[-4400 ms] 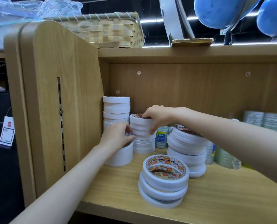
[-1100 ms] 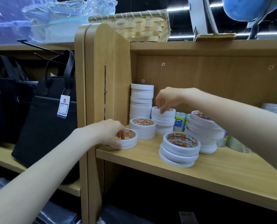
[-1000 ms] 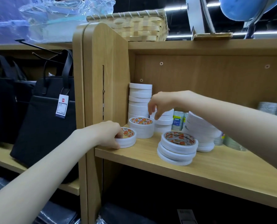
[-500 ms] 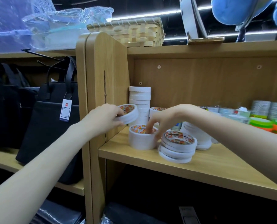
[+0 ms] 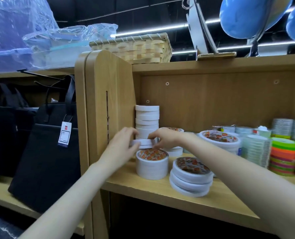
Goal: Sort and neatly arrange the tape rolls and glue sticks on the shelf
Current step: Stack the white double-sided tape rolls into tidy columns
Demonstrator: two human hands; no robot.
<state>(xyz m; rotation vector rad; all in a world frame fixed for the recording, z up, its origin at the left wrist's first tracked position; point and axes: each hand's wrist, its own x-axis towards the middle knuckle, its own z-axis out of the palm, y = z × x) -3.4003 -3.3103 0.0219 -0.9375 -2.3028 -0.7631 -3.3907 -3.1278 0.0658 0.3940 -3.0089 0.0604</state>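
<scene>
Two hands meet over a wooden shelf (image 5: 160, 190), each with its grip closed on the same flat white roll (image 5: 144, 142): the left hand (image 5: 121, 145) pinches its left edge, the right hand (image 5: 165, 138) its right edge, holding it level just above a short stack (image 5: 152, 163) of white tape whose top roll shows an orange-printed core. Beside that stack, nearer the shelf's front edge, stands a second stack (image 5: 191, 176) of three wider, thinner rolls. Against the side panel (image 5: 112, 100) at the back rises a tall column (image 5: 147, 121) of white rolls, about six showing above the hands, the lower ones hidden behind them. Another white stack (image 5: 173, 149) sits behind the right wrist, largely covered by it, and a broad pile (image 5: 220, 142) lies further right. Clear rolls (image 5: 256, 150) and green-and-orange rolls (image 5: 283, 156) fill the right end; their counts cannot be told. A woven basket (image 5: 134, 48) rests on the shelf top, and a tagged black bag (image 5: 45, 156) stands on the neighbouring shelf to the left.
</scene>
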